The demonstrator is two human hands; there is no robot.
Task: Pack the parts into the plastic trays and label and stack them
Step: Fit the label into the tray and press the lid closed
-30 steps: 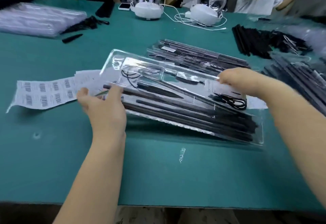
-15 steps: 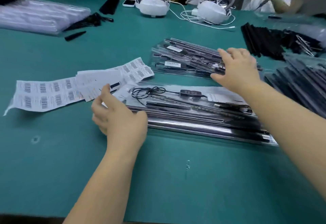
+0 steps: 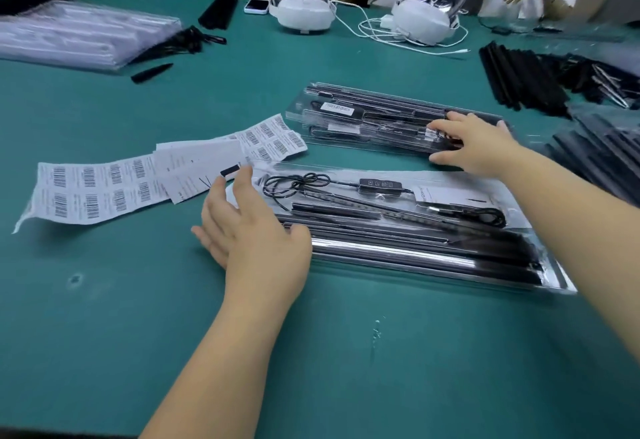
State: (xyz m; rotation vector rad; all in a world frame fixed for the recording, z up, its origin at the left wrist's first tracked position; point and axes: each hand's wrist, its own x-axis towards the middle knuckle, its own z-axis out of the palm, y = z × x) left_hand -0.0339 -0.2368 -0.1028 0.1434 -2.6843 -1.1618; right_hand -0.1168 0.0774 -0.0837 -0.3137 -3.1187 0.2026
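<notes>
Tray (image 3: 433, 267) end under left hand (image 3: 249, 231), far stack (image 3: 374, 116) blurred.

Left hand (image 3: 249, 231) and right hand (image 3: 474, 144) bare; forearms bare, no sleeves, rings or watch visible.

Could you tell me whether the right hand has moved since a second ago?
Yes. The right hand left the near tray and now rests on the far tray stack.
</notes>
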